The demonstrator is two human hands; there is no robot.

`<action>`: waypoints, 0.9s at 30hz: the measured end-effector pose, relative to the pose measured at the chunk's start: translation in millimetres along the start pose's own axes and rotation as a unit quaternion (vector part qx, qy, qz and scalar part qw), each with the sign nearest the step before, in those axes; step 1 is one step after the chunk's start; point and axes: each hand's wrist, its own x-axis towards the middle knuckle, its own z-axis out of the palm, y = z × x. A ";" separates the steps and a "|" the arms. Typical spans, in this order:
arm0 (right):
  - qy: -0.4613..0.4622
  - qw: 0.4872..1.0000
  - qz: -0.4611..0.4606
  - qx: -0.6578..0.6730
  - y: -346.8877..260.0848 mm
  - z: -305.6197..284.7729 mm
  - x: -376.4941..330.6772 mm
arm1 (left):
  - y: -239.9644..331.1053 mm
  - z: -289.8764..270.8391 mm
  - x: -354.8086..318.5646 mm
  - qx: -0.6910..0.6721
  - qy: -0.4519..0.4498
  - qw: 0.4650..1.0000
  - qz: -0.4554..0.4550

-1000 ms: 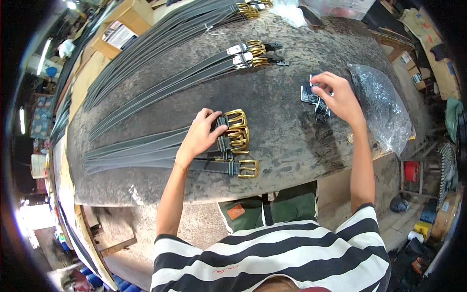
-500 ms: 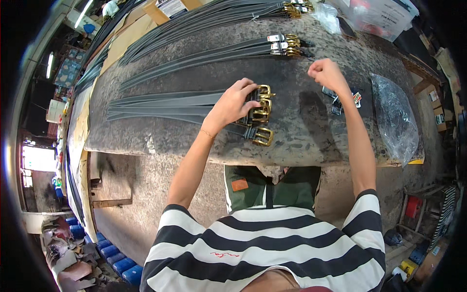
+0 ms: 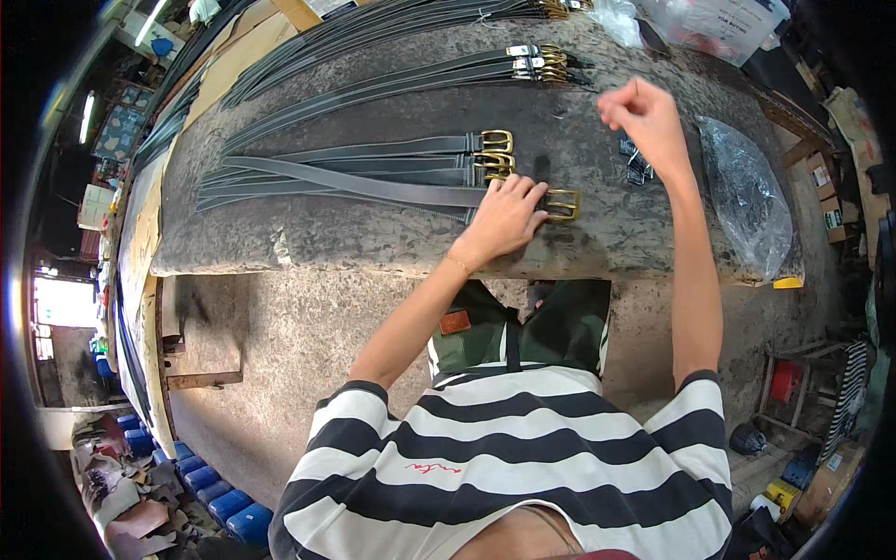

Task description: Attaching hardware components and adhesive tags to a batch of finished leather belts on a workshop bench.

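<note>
My left hand (image 3: pixel 509 217) is closed on the buckle end of a dark grey belt (image 3: pixel 373 189). That belt's gold buckle (image 3: pixel 564 204) sticks out past my fingers, and its strap slants across several similar belts (image 3: pixel 401 147) spread on the worktable (image 3: pixel 308 250). Beyond my hand, other gold buckles (image 3: pixel 497 142) lie in a rough column. Raised over the table on the right, my right hand (image 3: pixel 644 121) has its fingertips pinched together; whatever they may hold is too small to make out. A few small black tags (image 3: pixel 638 170) lie beside my right wrist.
Farther back lie a bundle of belts with white tags (image 3: pixel 527 58) and a larger belt stack (image 3: pixel 373 37). A clear plastic bag (image 3: pixel 747 191) rests at the table's right. A white plastic sack (image 3: pixel 719 26) sits at the far right. Blue containers (image 3: pixel 229 504) line the floor.
My left hand has drawn one belt toward me and to the right, apart from the other buckles. The right hand stays raised and pinched, near the same place.
</note>
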 end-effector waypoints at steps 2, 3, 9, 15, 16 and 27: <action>-0.028 0.999 0.022 0.020 7.3 5.9 -23.3 | -6.2 -2.8 -5.5 0.014 -0.010 1.000 -0.006; -0.052 0.996 0.065 0.022 9.3 13.7 -35.9 | -1.5 -3.8 -6.1 0.038 -0.010 0.999 -0.009; -0.088 0.927 0.066 -0.358 18.9 37.5 -105.0 | 37.0 37.4 -0.4 0.033 0.077 0.996 0.027; -0.099 0.855 0.128 -0.492 1.0 40.9 -117.8 | 57.8 -0.7 6.0 -0.096 0.203 0.974 -0.035; -0.090 0.891 0.072 -0.440 24.0 37.2 -117.4 | 57.3 -11.2 14.7 -0.112 0.195 0.974 -0.003; -0.121 0.956 -0.011 -0.267 26.3 62.5 -85.2 | -15.1 -81.1 42.5 -0.200 -0.083 0.976 -0.015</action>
